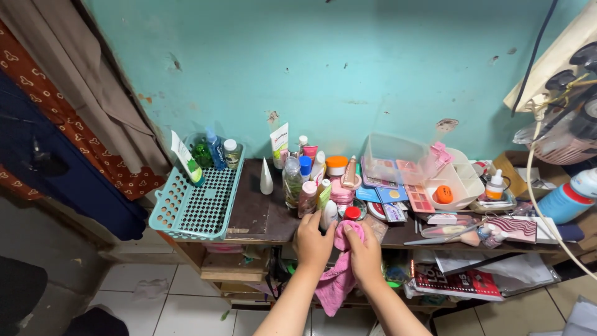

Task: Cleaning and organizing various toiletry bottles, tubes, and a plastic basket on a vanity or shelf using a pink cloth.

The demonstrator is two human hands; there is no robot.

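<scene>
Both hands work a pink cloth around a small white bottle at the front edge of the tabletop.

The left hand (313,239) has its fingers (314,219) curled closed around the white bottle (329,214), which stands upright among other toiletries; the right hand (364,252) pinches the pink cloth (339,274) against it, fingers closed on the fabric. The cloth looks soft and limp, its loose end hanging below the tabletop (261,211) edge, so it is best bunched in the palm. The bottle seems light, smooth plastic, probably slippery, and is best gripped around its body. Close behind stand crowded tubes and jars that would tip easily; a teal basket (196,208) sits well apart to the left.
</scene>
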